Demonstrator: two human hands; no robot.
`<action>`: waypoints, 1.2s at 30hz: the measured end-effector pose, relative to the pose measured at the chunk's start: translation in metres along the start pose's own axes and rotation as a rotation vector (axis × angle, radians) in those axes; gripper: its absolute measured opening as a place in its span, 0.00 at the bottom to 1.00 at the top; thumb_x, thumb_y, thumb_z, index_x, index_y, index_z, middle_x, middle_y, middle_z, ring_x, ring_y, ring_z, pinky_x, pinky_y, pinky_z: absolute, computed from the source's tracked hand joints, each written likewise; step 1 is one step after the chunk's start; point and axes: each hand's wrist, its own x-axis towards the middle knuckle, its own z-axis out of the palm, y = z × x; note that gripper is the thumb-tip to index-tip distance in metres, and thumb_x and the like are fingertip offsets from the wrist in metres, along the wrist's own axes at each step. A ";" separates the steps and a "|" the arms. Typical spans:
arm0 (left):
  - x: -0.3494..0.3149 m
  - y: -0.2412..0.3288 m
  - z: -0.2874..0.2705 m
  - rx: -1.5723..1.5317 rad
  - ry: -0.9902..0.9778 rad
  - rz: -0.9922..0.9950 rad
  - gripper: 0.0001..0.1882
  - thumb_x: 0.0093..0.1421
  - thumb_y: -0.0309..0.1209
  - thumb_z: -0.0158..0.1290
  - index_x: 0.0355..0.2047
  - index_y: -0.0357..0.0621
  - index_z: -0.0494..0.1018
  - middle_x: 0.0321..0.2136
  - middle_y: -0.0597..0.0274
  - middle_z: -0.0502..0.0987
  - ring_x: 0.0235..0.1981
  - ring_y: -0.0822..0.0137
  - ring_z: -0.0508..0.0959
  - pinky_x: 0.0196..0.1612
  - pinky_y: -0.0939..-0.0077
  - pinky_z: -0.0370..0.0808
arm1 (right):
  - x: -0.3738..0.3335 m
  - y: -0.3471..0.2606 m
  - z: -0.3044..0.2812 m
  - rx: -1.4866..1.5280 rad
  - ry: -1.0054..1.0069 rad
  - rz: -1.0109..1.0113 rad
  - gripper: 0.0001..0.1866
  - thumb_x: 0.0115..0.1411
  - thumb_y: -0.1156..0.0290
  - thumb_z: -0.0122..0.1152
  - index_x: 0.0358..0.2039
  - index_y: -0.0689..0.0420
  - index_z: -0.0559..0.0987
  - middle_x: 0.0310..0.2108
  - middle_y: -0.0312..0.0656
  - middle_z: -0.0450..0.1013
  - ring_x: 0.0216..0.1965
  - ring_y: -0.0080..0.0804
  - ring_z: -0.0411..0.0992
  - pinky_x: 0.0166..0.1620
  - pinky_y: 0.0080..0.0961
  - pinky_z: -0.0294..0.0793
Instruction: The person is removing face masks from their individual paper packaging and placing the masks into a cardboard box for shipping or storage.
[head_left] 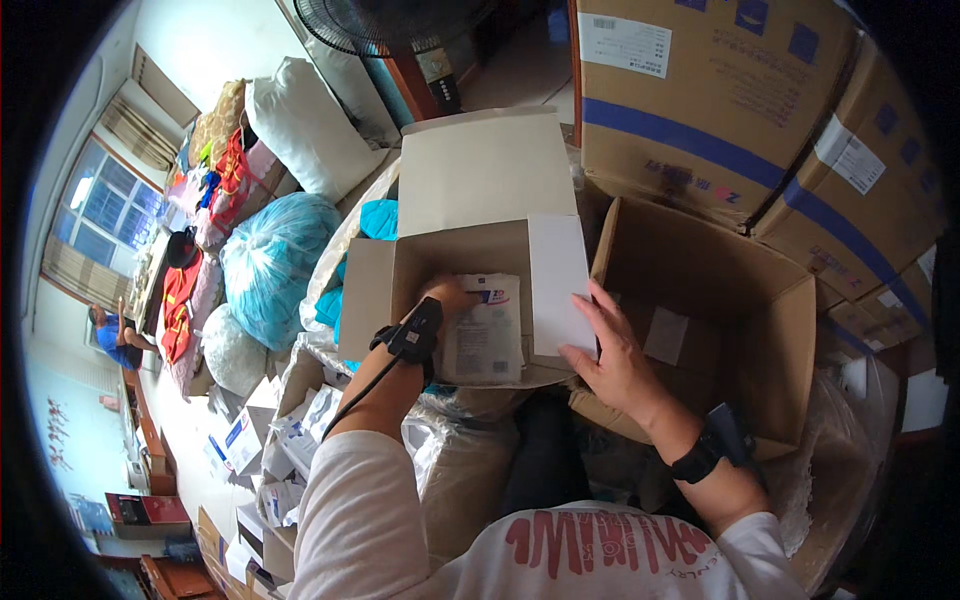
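currently, the pale packet (485, 345) lies inside the open carton (500, 246), the left hand (455, 297) at its upper edge, grip too blurred to tell; the right hand (625, 370), grip spread, touches the white flap (560, 280) near a brown box (725, 270).

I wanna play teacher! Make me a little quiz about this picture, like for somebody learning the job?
1. Which hand reaches inside the pale box?
2. True or false: the right hand is touching the big blue bag.
3. Fill in: the open brown box sits to the ____ of the pale box.

Key:
1. The left hand.
2. False; it touches the pale box's white flap.
3. right
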 end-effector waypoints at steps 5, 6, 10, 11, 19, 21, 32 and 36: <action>0.026 -0.044 0.021 -0.363 -0.047 -0.081 0.24 0.46 0.44 0.52 0.36 0.36 0.72 0.35 0.42 0.73 0.39 0.53 0.74 0.42 0.66 0.70 | -0.001 -0.004 0.005 0.034 0.014 -0.003 0.28 0.50 0.68 0.58 0.51 0.60 0.61 0.57 0.51 0.48 0.56 0.48 0.51 0.55 0.34 0.55; 0.027 -0.042 0.016 -0.448 -0.008 -0.117 0.23 0.47 0.44 0.51 0.35 0.35 0.72 0.35 0.41 0.73 0.39 0.52 0.74 0.42 0.66 0.70 | -0.001 -0.002 0.005 0.041 0.018 -0.008 0.28 0.50 0.68 0.58 0.51 0.60 0.61 0.57 0.51 0.49 0.56 0.48 0.52 0.55 0.34 0.56; 0.007 -0.028 0.002 -0.343 0.019 -0.094 0.23 0.51 0.43 0.47 0.35 0.33 0.72 0.36 0.40 0.72 0.41 0.52 0.72 0.43 0.67 0.69 | -0.002 0.006 0.003 -0.007 0.040 -0.030 0.28 0.50 0.68 0.59 0.50 0.60 0.61 0.57 0.51 0.49 0.56 0.48 0.52 0.56 0.34 0.55; 0.003 -0.026 0.002 -0.268 0.002 -0.018 0.23 0.52 0.43 0.45 0.35 0.33 0.72 0.36 0.40 0.72 0.42 0.52 0.72 0.44 0.67 0.68 | -0.003 0.006 0.001 -0.018 0.034 -0.018 0.28 0.50 0.68 0.59 0.50 0.60 0.62 0.57 0.51 0.49 0.56 0.48 0.52 0.56 0.34 0.55; -0.013 -0.013 0.019 -0.448 -0.117 -0.075 0.28 0.53 0.41 0.47 0.47 0.31 0.60 0.44 0.41 0.67 0.47 0.50 0.68 0.46 0.65 0.67 | -0.003 0.001 0.005 -0.026 0.063 -0.018 0.27 0.50 0.67 0.59 0.49 0.59 0.63 0.56 0.51 0.51 0.55 0.46 0.54 0.54 0.32 0.57; -0.026 -0.001 0.017 -0.368 0.101 -0.275 0.28 0.52 0.41 0.47 0.49 0.34 0.59 0.45 0.43 0.67 0.47 0.51 0.68 0.47 0.65 0.67 | -0.003 0.001 0.006 -0.052 0.065 -0.006 0.27 0.49 0.67 0.59 0.49 0.59 0.63 0.56 0.51 0.51 0.55 0.46 0.54 0.54 0.32 0.57; -0.006 -0.037 0.048 -0.424 0.079 -0.208 0.20 0.47 0.37 0.51 0.36 0.34 0.71 0.35 0.44 0.73 0.40 0.53 0.74 0.42 0.67 0.71 | -0.005 -0.004 0.009 -0.024 0.046 -0.004 0.27 0.49 0.68 0.59 0.49 0.62 0.63 0.56 0.52 0.51 0.55 0.47 0.54 0.55 0.32 0.56; -0.013 -0.018 0.037 -0.522 0.023 -0.243 0.20 0.46 0.36 0.52 0.36 0.33 0.71 0.34 0.45 0.74 0.40 0.53 0.74 0.41 0.67 0.71 | -0.005 -0.001 0.007 -0.010 0.064 0.004 0.27 0.49 0.68 0.59 0.49 0.62 0.63 0.56 0.52 0.51 0.55 0.47 0.54 0.55 0.32 0.56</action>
